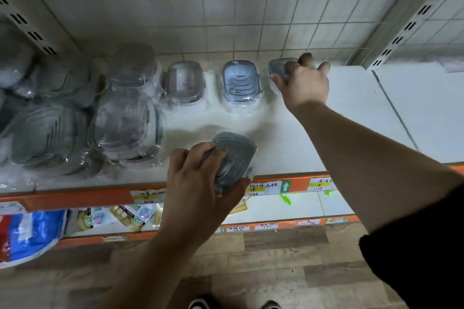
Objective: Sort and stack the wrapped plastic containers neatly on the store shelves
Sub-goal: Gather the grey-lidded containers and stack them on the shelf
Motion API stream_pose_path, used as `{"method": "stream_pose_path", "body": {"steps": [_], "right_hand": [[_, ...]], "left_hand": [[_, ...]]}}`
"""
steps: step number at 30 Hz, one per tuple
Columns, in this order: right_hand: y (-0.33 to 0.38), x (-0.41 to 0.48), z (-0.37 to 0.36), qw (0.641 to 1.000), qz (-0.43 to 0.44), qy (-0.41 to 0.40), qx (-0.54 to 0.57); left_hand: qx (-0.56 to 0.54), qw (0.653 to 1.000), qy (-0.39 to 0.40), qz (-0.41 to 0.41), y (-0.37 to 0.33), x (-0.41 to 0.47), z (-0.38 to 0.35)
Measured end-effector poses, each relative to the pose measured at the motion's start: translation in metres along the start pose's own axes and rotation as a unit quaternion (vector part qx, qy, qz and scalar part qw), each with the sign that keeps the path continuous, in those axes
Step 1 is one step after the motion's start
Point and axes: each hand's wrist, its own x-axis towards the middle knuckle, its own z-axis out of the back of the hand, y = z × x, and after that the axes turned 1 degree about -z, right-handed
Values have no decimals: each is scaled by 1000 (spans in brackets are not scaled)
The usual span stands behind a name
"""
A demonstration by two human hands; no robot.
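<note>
My left hand (200,178) grips a small grey wrapped container (236,158) over the front edge of the white shelf (313,138). My right hand (305,83) reaches to the back of the shelf and grips another small grey wrapped container (277,68), mostly hidden by my fingers. Left of it stand a blue-grey wrapped container (241,83) and a grey one (184,83) in a row along the tiled wall. Larger wrapped containers (128,118) are piled on the shelf's left part.
The shelf has an orange front rail (75,198) with price labels. A lower shelf holds packets (120,216) and a blue-red bag (27,233). A metal upright (406,22) bounds the shelf on the right. Bare shelf surface lies right of my right hand.
</note>
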Motion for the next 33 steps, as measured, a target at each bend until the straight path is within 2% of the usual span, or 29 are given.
{"method": "stream_pose_path", "body": {"steps": [5,11,17,23,25,29,33], "right_hand": [[-17,-10,-12,995,65,71,28],[-61,-54,-23,990,73,37,116],[-100,-102,-34,988,112,32,105],[-105,-110,-35,985,107,28,136],[-103,-111,-34,984,101,31,143],[-104,-111,-32,982,99,48,150],[-97,-119,-17,980,74,73,171]], "left_hand": [[-13,1000,2,7,-10,8,-8],[-11,1000,-22,17,-18,20,-23],[9,998,-51,21,-22,39,-37],[30,996,-60,57,-33,69,-49],[55,996,-38,64,-36,72,-55],[129,991,-2,21,-39,64,-65],[97,995,33,13,-38,60,-54]]}}
